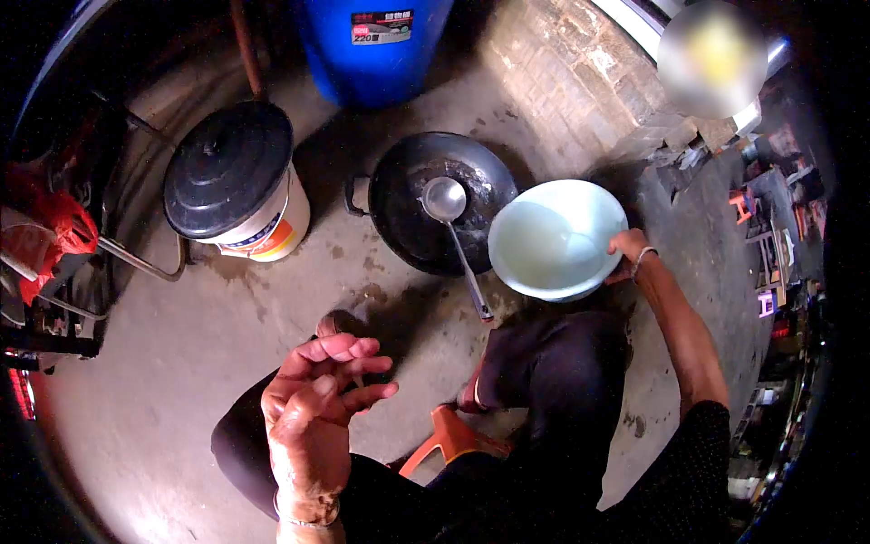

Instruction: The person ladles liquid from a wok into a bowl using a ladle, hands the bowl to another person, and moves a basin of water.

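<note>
My right hand (627, 254) grips the rim of a pale blue-white basin (544, 240) at its right side. Cloudy, pale liquid seems to lie in the basin. My left hand (317, 390) is raised above my left knee, wet-looking, fingers loosely curled and apart, holding nothing. Just left of the basin sits a black wok (399, 195) with a loop handle, on the floor. A metal ladle (444, 199) rests in it, bowl inside, its handle (471, 281) reaching over the near rim.
A white bucket (294, 213) with a black lid (227, 168) stands at left. Behind are a large blue barrel (376, 63) and a brick wall (571, 72). An orange stool (444, 440) is under me. A red plastic bag (68, 227) hangs at far left.
</note>
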Tool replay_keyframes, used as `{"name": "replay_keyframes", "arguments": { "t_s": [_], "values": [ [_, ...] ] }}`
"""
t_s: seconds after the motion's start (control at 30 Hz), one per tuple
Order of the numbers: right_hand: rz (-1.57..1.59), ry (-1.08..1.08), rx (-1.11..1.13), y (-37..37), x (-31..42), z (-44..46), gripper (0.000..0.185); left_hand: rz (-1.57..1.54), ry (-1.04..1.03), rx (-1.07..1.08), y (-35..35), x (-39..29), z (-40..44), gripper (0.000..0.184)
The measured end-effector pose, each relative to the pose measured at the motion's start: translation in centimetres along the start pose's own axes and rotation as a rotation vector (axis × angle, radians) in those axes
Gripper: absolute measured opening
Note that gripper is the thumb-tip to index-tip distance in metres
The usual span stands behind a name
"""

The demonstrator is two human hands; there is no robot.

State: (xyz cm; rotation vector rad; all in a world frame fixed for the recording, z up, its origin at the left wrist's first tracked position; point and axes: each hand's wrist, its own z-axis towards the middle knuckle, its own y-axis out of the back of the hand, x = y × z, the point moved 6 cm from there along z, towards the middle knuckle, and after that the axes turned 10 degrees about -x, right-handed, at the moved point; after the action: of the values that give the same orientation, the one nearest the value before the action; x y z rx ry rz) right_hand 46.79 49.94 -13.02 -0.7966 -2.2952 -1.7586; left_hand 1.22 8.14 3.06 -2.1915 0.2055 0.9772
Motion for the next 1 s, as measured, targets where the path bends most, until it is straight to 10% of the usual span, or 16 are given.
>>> {"name": "replay_keyframes", "arguments": {
  "t_s": [0.2, 1.0],
  "values": [
    [0.078, 0.084, 0.119, 0.5, 4.1, -3.1, 0.032, 0.160, -0.060, 0.059, 0.3, -0.2, -0.5, 0.063],
    [0.046, -0.123, -0.141, 1.8, 16.4, -8.1, 0.025, -0.035, -0.018, 0.020, 0.5, -0.2, -0.2, 0.041]
  ]
}}
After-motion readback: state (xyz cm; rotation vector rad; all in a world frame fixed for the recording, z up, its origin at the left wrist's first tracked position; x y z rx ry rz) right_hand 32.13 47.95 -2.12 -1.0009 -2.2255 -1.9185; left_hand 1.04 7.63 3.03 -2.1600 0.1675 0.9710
